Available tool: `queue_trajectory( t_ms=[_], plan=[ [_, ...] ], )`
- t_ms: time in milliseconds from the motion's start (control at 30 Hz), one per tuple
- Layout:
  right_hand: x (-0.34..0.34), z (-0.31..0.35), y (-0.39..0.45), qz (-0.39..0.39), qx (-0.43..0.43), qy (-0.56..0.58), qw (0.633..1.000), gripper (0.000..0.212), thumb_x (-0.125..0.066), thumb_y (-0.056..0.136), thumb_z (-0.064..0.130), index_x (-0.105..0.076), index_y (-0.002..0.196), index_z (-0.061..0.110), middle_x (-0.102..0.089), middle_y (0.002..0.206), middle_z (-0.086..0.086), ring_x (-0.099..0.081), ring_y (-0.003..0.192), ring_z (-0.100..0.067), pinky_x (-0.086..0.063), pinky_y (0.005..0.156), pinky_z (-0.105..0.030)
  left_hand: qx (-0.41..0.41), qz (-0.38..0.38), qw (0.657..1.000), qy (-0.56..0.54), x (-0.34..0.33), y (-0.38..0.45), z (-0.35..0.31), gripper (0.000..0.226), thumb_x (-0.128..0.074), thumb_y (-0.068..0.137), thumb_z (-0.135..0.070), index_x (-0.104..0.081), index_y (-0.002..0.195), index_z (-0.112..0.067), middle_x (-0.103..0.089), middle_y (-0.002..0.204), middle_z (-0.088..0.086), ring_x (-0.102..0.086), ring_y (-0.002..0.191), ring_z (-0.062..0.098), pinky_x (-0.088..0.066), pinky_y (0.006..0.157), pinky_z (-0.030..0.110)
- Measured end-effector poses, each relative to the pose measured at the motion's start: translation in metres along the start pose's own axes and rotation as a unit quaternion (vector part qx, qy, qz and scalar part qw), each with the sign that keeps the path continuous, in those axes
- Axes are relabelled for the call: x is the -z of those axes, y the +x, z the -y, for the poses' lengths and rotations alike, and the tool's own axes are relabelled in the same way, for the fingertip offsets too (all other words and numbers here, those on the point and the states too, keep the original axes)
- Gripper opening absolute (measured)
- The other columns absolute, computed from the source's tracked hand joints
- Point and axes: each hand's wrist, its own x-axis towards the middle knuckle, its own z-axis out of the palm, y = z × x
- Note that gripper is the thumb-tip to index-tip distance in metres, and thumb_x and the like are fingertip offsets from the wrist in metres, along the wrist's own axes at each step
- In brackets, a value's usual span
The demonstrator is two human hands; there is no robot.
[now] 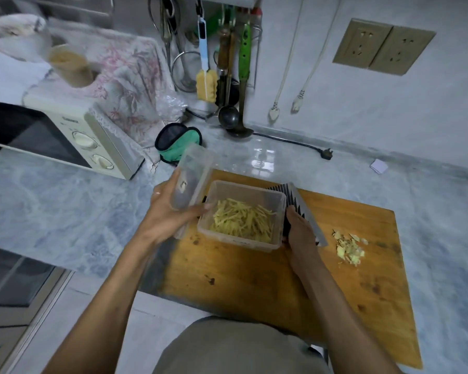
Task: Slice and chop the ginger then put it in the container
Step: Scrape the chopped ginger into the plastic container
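The left hand [170,209], in the middle left of the frame, grips a clear lid [193,175] with the fingers curled round its edge, and the lid is tilted up over the left side of the container [243,214]. The right hand [299,229], just right of the centre, is closed round a cleaver [304,209], whose blade stands on edge and touches the right wall of the container. The container sits on the wooden cutting board [295,279] in the centre of the frame. I think the main risk now is the blade: it is very near the thin plastic wall and near the fingers, so if the right hand pushes while the left one brings the lid down, the container may slide or tip, and the strips may spill on the board. The lid may also catch on the rim if it comes down at an angle, because only one hand guides it. The ginger strips [242,221] lie inside the container; they are pale yellow, thin and long, in a loose heap that covers most of the bottom. A small pile of ginger scraps [349,247], more beige and uneven, lies on the board to the right, well apart from the container; whether it is peel or pieces I cannot tell.
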Motion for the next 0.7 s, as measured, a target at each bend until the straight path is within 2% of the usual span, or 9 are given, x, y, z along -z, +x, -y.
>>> queue_trajectory(
  t_ms=[100, 167, 233, 367, 500, 600, 700],
  plan=[
    [-0.019, 0.004, 0.007, -0.034, -0.021, 0.050, 0.998, 0.051, -0.039, 0.109, 0.037, -0.070, 0.072, 0.018, -0.065, 0.062, -0.002, -0.058, 0.053, -0.017, -0.043, 0.050, -0.026, 0.129, -0.104, 0.985, 0.038, 0.018, 0.003, 0.037, 0.131, -0.071, 0.050, -0.085, -0.014, 0.157, -0.035, -0.018, 0.159, 0.007, -0.020, 0.147, 0.028, -0.028, 0.117, 0.045],
    [-0.034, 0.005, 0.012, -0.038, -0.041, 0.081, 0.995, 0.047, -0.043, 0.108, 0.038, -0.064, 0.074, 0.014, -0.057, 0.059, -0.003, -0.048, 0.047, -0.016, -0.038, 0.045, -0.025, 0.199, -0.139, 0.960, 0.143, 0.025, 0.004, 0.064, 0.128, -0.066, 0.054, -0.088, -0.012, 0.157, -0.032, -0.019, 0.159, 0.018, -0.019, 0.147, 0.037, -0.026, 0.116, 0.051],
    [-0.050, 0.007, 0.015, -0.039, -0.062, 0.093, 0.993, 0.042, -0.047, 0.107, 0.039, -0.063, 0.078, 0.013, -0.056, 0.059, -0.003, -0.047, 0.044, -0.014, -0.040, 0.043, -0.025, 0.234, -0.165, 0.927, 0.244, 0.030, 0.003, 0.090, 0.129, -0.061, 0.052, -0.093, -0.012, 0.154, -0.032, -0.019, 0.155, 0.023, -0.018, 0.144, 0.043, -0.019, 0.116, 0.057],
    [-0.077, 0.008, 0.020, -0.023, -0.098, 0.078, 0.992, 0.038, -0.051, 0.105, 0.038, -0.065, 0.082, 0.012, -0.058, 0.053, 0.001, -0.048, 0.041, -0.011, -0.043, 0.043, -0.026, 0.223, -0.200, 0.894, 0.333, 0.048, 0.005, 0.127, 0.128, -0.058, 0.054, -0.093, -0.011, 0.152, -0.026, -0.012, 0.155, 0.026, -0.012, 0.143, 0.046, -0.006, 0.117, 0.062],
    [-0.094, 0.009, 0.022, 0.011, -0.114, 0.080, 0.990, 0.035, -0.049, 0.106, 0.037, -0.067, 0.088, 0.012, -0.061, 0.063, -0.001, -0.050, 0.046, -0.008, -0.044, 0.045, -0.024, 0.213, -0.182, 0.893, 0.351, 0.071, 0.015, 0.147, 0.122, -0.053, 0.060, -0.092, -0.009, 0.152, -0.025, -0.007, 0.158, 0.025, -0.009, 0.145, 0.045, -0.003, 0.116, 0.061],
    [-0.103, 0.011, 0.024, 0.023, -0.134, 0.067, 0.988, 0.035, -0.052, 0.104, 0.038, -0.067, 0.099, 0.007, -0.063, 0.071, -0.006, -0.052, 0.054, -0.012, -0.046, 0.049, -0.026, 0.204, -0.141, 0.906, 0.343, 0.074, 0.017, 0.155, 0.101, -0.052, 0.067, -0.089, -0.024, 0.142, -0.028, -0.018, 0.152, 0.021, -0.016, 0.142, 0.042, -0.010, 0.115, 0.061],
    [-0.112, 0.010, 0.029, 0.032, -0.144, 0.042, 0.988, 0.043, -0.055, 0.103, 0.041, -0.068, 0.113, 0.002, -0.064, 0.090, -0.014, -0.056, 0.064, -0.019, -0.048, 0.058, -0.032, 0.169, -0.201, 0.921, 0.288, 0.064, 0.011, 0.150, 0.076, -0.057, 0.085, -0.065, -0.039, 0.141, -0.018, -0.033, 0.147, 0.023, -0.028, 0.138, 0.040, -0.022, 0.113, 0.054]
  ],
)
